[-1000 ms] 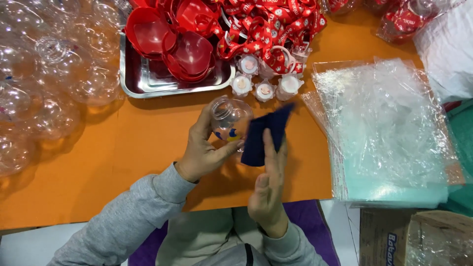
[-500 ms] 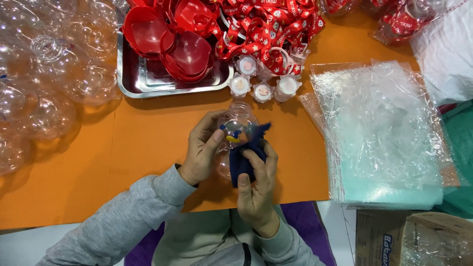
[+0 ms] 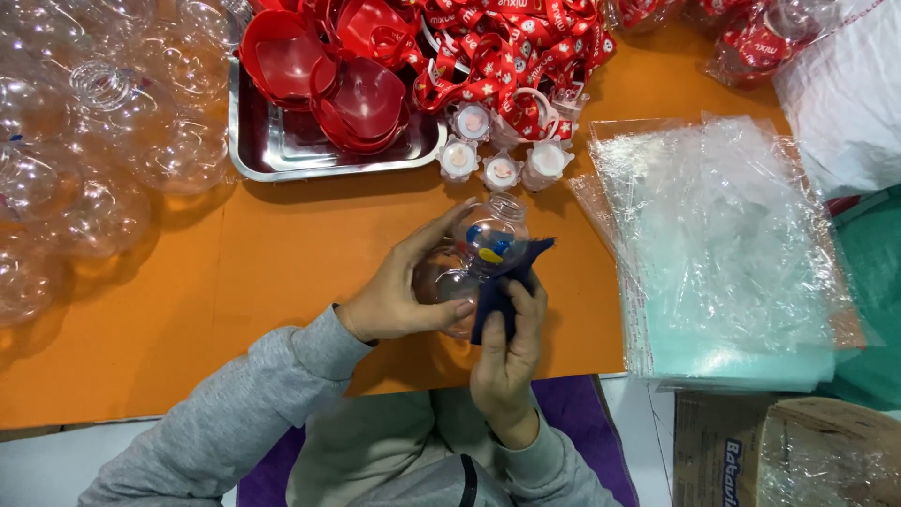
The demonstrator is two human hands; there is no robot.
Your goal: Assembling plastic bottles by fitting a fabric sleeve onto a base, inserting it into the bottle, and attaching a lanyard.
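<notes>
My left hand (image 3: pixel 399 291) grips a clear round plastic bottle (image 3: pixel 479 253) with small blue and yellow marks on its side, its neck pointing away from me. My right hand (image 3: pixel 507 352) holds a dark blue cloth (image 3: pixel 507 282) pressed against the bottle's right side. Both hands are over the orange table (image 3: pixel 235 282), close to my body. The lower part of the bottle is hidden by my fingers and the cloth.
A steel tray (image 3: pixel 282 155) with red plastic caps (image 3: pixel 319 75) stands behind. Red printed ribbons (image 3: pixel 507 47) lie beside it, with three small white caps (image 3: pixel 497 160) in front. Several clear bottles (image 3: pixel 75 169) crowd the left. A stack of clear plastic bags (image 3: pixel 723 244) lies right, a cardboard box (image 3: pixel 788 451) below.
The cloth, spread flat beside the bottle a second ago, is now bunched and wrapped against its side. My right hand has closed in on the bottle.
</notes>
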